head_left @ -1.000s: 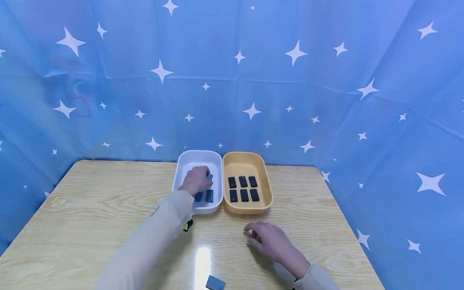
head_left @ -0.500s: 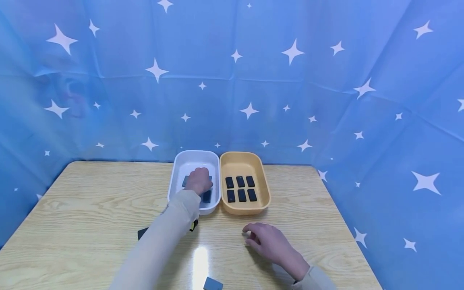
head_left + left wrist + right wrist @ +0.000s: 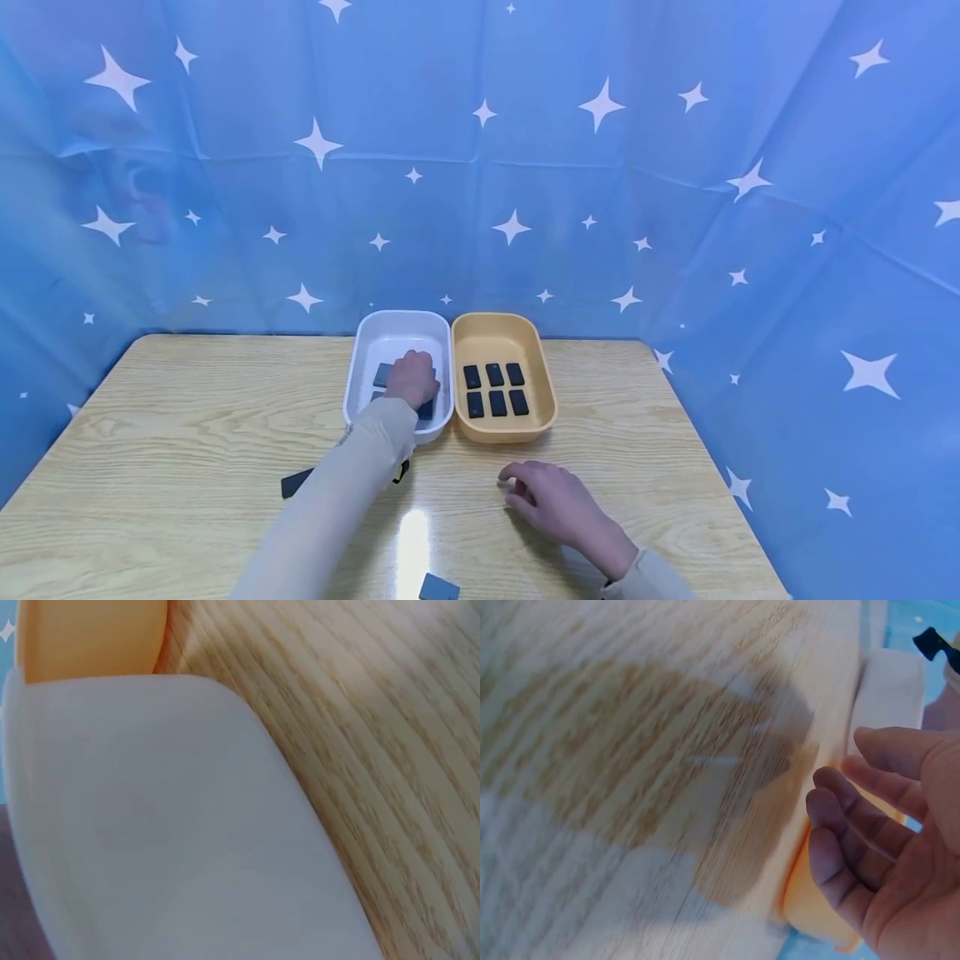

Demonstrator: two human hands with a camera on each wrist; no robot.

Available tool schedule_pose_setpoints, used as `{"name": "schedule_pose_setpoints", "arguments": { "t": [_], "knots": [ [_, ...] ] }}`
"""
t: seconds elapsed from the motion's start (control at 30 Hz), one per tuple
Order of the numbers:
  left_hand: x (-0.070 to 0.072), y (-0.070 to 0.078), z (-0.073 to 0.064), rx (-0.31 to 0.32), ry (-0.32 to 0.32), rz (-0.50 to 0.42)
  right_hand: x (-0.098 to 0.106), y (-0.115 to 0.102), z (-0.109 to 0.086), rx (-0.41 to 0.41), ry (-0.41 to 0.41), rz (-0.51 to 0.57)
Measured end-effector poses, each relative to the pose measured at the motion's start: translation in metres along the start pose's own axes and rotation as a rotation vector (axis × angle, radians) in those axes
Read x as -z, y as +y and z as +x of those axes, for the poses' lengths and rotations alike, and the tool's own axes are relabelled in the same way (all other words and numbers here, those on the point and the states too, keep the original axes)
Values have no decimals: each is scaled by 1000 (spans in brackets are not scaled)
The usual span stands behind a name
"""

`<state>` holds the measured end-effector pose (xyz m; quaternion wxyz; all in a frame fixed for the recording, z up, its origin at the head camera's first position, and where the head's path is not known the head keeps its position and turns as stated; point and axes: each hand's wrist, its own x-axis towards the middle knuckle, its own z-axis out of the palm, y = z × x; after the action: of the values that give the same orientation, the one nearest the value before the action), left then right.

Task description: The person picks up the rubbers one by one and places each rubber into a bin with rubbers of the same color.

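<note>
My left hand (image 3: 412, 379) is down inside the white tray (image 3: 363, 333), palm side down. Its fingertips are hidden beneath it, so what they hold or touch does not show. Around it lie flat blue-grey rectangular tiles, among them one tile (image 3: 382, 375) to its left and another (image 3: 426, 410) below it. In the left wrist view only the white tray's wall (image 3: 165, 810) fills the middle, without the fingers. Over the table in front of the orange tray (image 3: 504, 435), my right hand (image 3: 555, 504) hangs with loosely bent fingers (image 3: 866, 817) and holds nothing.
Several black tiles (image 3: 497, 403) lie in two rows in the orange tray, beside the white one. A blue-grey block (image 3: 438, 587) lies at the table's (image 3: 187, 417) near edge. A dark flat thing (image 3: 296, 482) is partly covered by my left sleeve. Behind hangs a blue starred curtain (image 3: 420, 92).
My left hand has shifted slightly right within the white tray, uncovering the tile on its left. The view has turned a little. My right hand keeps its place and pose.
</note>
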<state>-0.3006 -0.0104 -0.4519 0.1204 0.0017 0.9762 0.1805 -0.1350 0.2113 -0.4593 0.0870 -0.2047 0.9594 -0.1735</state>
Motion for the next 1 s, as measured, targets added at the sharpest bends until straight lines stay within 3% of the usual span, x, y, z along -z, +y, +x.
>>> {"name": "schedule_pose_setpoints", "arguments": {
  "t": [0.37,0.57,0.77,1.0],
  "knots": [
    [2,-6,-1,-12,49,4,0,-6,0,33,35,-3],
    [16,-12,-6,-41,80,-32,-3,-6,1,40,44,-17],
    [32,-19,-16,-68,57,-71,-3,-6,4,25,7,1],
    [44,-27,-28,-100,73,-69,-3,-6,6,10,-28,14]
  ]
}}
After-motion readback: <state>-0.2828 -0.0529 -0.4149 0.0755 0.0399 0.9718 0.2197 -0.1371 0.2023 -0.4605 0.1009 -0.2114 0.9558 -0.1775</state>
